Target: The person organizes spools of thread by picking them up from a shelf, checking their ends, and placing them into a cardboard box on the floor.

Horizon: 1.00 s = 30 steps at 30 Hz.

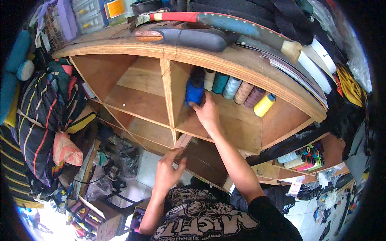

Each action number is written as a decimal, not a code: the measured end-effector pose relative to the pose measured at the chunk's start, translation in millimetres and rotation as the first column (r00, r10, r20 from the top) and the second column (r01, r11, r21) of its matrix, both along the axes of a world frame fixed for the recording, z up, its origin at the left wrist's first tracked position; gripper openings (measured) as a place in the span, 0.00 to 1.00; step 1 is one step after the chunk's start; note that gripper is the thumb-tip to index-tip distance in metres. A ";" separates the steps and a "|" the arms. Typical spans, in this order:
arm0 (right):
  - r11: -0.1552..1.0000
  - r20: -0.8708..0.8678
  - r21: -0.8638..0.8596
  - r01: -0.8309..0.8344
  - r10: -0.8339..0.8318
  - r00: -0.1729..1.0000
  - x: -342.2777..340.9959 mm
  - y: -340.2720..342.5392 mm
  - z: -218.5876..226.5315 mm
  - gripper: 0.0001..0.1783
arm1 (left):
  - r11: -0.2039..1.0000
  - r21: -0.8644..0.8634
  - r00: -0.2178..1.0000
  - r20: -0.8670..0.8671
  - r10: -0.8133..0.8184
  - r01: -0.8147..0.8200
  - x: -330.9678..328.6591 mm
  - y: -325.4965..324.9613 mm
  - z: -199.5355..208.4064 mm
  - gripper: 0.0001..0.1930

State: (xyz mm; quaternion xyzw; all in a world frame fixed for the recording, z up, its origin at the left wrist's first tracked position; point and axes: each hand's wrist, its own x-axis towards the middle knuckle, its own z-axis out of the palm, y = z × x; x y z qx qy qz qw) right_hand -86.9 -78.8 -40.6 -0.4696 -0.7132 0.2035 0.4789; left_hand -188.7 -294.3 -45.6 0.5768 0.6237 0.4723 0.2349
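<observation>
My right hand [208,111] reaches into the upper right compartment of a wooden shelf [168,98], its fingers closed round a blue thread spool [195,92]. Behind that spool shows a black one [197,74]. To its right, a row of upright spools runs along the compartment: cream [209,79], teal [219,83], light blue [231,87], tan [243,92], dark purple-brown [254,97] and yellow [264,105]. My left hand [169,168] hovers before the lower part of the shelf, holding nothing, with thumb and fingers apart.
On the shelf top lie a grey object with a wooden end [189,39], a long red and blue padded strip [225,24] and stacked sheets [293,76]. Bundled striped fabric [38,128] stands left. More spools fill a box [90,219] at lower left and a rack [301,158] at right.
</observation>
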 end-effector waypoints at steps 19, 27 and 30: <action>0.266 -0.146 -0.748 -0.608 0.828 0.541 132.6 -115.3 28.3 0.19 | 0.960 -0.090 0.950 -0.195 0.245 -0.266 -14.6 1.1 -49.8 0.27; 0.872 0.658 -0.415 -0.259 0.484 0.577 172.1 -227.0 -43.4 0.22 | 0.910 -0.330 0.966 -0.154 0.209 -0.250 -4.8 7.9 -34.3 0.18; 0.912 0.677 -0.386 -0.137 0.381 0.629 164.6 -249.6 -49.8 0.14 | 0.916 -0.357 0.968 -0.227 0.106 -0.183 -12.2 7.3 -26.5 0.17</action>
